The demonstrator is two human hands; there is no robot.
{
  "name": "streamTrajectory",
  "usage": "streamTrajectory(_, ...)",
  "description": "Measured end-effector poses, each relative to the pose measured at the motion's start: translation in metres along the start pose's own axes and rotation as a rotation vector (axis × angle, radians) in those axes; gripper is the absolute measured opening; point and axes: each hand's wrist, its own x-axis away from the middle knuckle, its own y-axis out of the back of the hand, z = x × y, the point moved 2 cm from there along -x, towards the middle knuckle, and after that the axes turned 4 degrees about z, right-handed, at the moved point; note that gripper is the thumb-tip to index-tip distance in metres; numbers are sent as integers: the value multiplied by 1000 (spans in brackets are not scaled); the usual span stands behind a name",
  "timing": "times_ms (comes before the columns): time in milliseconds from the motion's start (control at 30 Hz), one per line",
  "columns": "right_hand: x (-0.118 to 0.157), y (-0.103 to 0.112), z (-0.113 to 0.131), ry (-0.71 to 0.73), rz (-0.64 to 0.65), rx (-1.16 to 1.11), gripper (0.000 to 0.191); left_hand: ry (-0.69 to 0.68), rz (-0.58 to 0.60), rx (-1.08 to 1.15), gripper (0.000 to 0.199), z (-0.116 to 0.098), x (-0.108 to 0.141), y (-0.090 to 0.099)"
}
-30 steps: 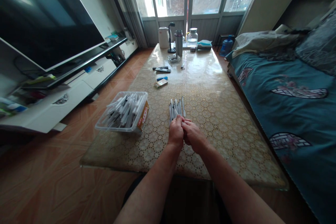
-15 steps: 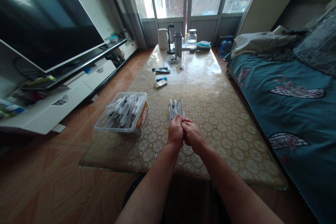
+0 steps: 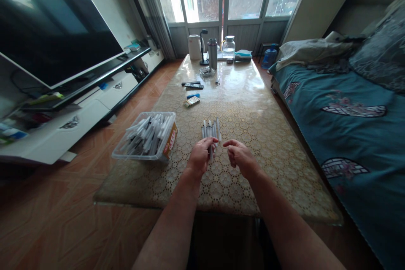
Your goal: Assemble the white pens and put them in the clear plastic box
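Several slim white and grey pens lie side by side on the patterned tabletop. At their near end my left hand is closed on a pen, which points toward me below the fingers. To the right, a short gap away, my right hand holds nothing that I can see. Its index finger stretches toward the left hand, and the other fingers are partly curled. A clear plastic tub, heaped with similar pens, stands left of my left hand.
Further up the table lie a small box, a blue object and dark slim items. A glass ashtray, a thermos, a kettle and a glass jug stand at the far end.
My hands, together before, have come apart: the left moved left and the right moved right. A pen now shows in my left hand. The view has shifted slightly.
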Motion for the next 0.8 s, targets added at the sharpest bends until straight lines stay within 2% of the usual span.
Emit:
streamTrajectory(100,-6,7,3,13,-80,-70,28,159,195,8,29,-4,8,1)
streamTrajectory(167,-8,7,3,-22,-95,-100,23,263,309,64,33,-5,12,1)
streamTrajectory(233,-9,5,2,-44,-51,-92,15,353,441,155,30,-5,15,2)
streamTrajectory(333,-8,1,1,-33,62,-18,29,432,559,307,20,-5,14,3)
streamTrajectory(400,-9,1,-1,-27,90,14,34,441,525,412,13,-4,12,3)
streamTrajectory(533,-11,2,-4,-47,9,-80,36,308,266,506,13,-1,7,1)
streamTrajectory(633,-12,1,-6,-68,-82,-137,36,136,107,308,21,0,8,-3)
streamTrajectory(700,-12,-1,-7,-61,-100,-113,36,39,15,145,19,1,9,-6)
streamTrajectory(800,-11,-2,-8,-58,-110,-59,39,14,-97,96,12,4,9,-7)
